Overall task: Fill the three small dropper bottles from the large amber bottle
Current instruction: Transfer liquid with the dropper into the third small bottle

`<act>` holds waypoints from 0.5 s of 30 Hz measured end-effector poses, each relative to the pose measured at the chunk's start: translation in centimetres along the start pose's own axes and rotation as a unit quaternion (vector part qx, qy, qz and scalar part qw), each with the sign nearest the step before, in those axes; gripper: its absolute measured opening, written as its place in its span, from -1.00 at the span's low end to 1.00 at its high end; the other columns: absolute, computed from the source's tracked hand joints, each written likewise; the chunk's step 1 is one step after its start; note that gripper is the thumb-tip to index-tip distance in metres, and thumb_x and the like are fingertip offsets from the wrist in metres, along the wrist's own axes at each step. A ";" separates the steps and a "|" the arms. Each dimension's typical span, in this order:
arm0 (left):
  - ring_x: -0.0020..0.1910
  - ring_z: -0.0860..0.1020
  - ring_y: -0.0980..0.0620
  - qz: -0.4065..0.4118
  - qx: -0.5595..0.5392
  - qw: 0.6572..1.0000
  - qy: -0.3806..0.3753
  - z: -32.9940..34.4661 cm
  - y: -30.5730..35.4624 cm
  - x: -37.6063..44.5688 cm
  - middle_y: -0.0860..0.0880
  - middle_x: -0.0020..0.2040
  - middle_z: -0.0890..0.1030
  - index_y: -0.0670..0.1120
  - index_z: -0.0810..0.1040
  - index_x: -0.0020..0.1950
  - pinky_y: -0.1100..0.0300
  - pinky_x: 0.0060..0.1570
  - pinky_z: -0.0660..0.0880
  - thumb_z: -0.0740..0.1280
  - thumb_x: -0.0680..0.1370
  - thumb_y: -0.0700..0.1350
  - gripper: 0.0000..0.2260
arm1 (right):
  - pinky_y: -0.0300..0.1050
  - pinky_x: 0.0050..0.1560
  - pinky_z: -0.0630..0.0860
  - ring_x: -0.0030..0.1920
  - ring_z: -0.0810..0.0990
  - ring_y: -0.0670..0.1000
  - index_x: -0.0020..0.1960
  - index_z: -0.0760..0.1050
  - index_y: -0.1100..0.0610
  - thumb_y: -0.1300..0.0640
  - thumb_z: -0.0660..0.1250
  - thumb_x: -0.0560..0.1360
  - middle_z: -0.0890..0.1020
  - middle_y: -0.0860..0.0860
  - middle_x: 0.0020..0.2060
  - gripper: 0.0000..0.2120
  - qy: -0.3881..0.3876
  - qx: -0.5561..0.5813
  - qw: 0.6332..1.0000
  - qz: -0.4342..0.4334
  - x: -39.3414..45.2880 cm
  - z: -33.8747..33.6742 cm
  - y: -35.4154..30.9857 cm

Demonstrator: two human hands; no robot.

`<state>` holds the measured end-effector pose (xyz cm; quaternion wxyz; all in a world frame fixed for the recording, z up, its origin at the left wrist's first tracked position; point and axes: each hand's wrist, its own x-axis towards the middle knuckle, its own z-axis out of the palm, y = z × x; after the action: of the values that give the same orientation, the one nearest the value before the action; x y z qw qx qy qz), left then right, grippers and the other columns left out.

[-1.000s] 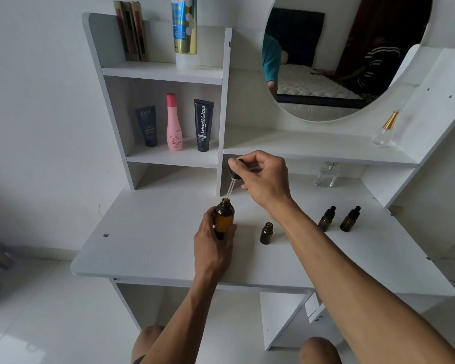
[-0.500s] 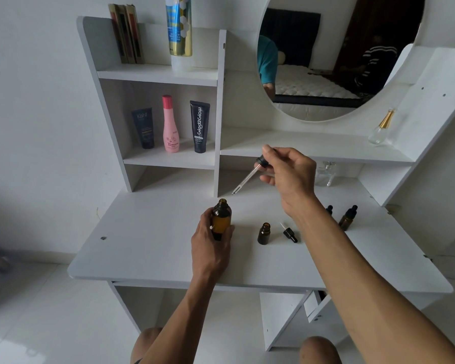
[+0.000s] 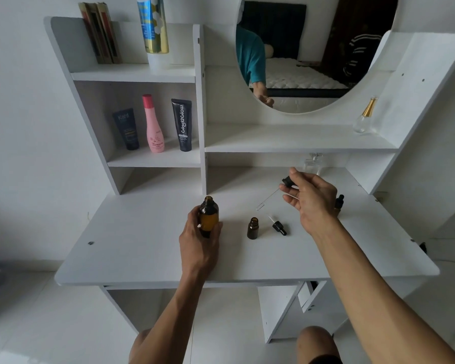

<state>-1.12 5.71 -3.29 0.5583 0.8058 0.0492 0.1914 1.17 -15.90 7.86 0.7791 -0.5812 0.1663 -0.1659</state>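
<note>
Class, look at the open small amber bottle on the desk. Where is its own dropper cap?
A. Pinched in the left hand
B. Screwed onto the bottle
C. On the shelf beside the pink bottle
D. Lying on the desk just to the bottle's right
D: the small dropper cap lies flat on the desk right of the open small bottle, whose neck is bare.

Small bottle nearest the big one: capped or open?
Open. The small bottle stands upright with a bare neck; its dropper cap lies beside it on the desk.

Glossy amber glass bottle (image 3: pixel 208 218); matt white laminate counter (image 3: pixel 147 248); clear glass pipette (image 3: pixel 267 199); glossy black dropper cap (image 3: pixel 279 228).
</note>
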 end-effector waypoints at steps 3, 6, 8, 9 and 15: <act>-0.09 0.63 0.03 0.000 0.004 1.000 0.001 0.0 0.1 0.0 0.11 0.07 0.59 0.06 0.41 0.36 0.53 -0.21 0.36 0.46 0.52 -0.01 -0.55 | -0.11 -0.23 0.61 -0.25 0.73 0.04 -0.11 0.60 0.13 0.12 0.51 0.49 0.69 0.02 -0.29 -0.88 0.001 -0.005 1.000 0.007 0.1 -0.4 0.5; -0.09 0.63 0.02 -0.002 0.008 1.000 0.002 0.0 0.1 0.0 0.13 0.06 0.57 0.05 0.41 0.37 0.49 -0.20 0.37 0.46 0.52 -0.02 -0.55 | -0.12 -0.23 0.61 -0.24 0.73 0.05 -0.12 0.59 0.13 0.12 0.51 0.50 0.69 0.02 -0.30 -0.88 0.001 -0.010 1.000 0.013 0.0 -0.5 0.9; -0.09 0.63 0.01 0.001 0.009 1.000 0.002 0.0 0.2 -0.1 0.13 0.05 0.57 0.04 0.41 0.37 0.44 -0.18 0.38 0.47 0.52 -0.02 -0.54 | -0.11 -0.23 0.62 -0.23 0.73 0.05 -0.13 0.60 0.13 0.12 0.51 0.49 0.69 0.00 -0.32 -0.88 0.001 -0.010 1.000 0.016 -0.1 -0.6 1.1; -0.09 0.63 0.01 0.001 0.009 1.000 0.002 0.0 0.2 -0.1 0.13 0.06 0.56 0.04 0.41 0.37 0.41 -0.17 0.39 0.47 0.52 -0.02 -0.54 | -0.11 -0.24 0.61 -0.23 0.74 0.06 -0.13 0.60 0.13 0.12 0.51 0.49 0.69 0.00 -0.33 -0.88 0.001 -0.010 1.000 0.017 -0.1 -0.6 1.2; -0.08 0.63 0.01 0.006 0.010 1.000 0.004 0.1 0.1 0.0 0.13 0.05 0.56 0.05 0.41 0.36 0.38 -0.16 0.40 0.47 0.52 -0.02 -0.54 | -0.12 -0.25 0.60 -0.25 0.73 0.05 -0.12 0.60 0.12 0.11 0.51 0.49 0.70 0.02 -0.29 -0.88 0.001 -0.015 1.000 0.014 -0.1 -0.8 1.5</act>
<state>-1.14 5.63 -3.26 0.5492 0.8106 0.0488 0.1972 0.83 -16.19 6.21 0.7726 -0.5902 0.1772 -0.1530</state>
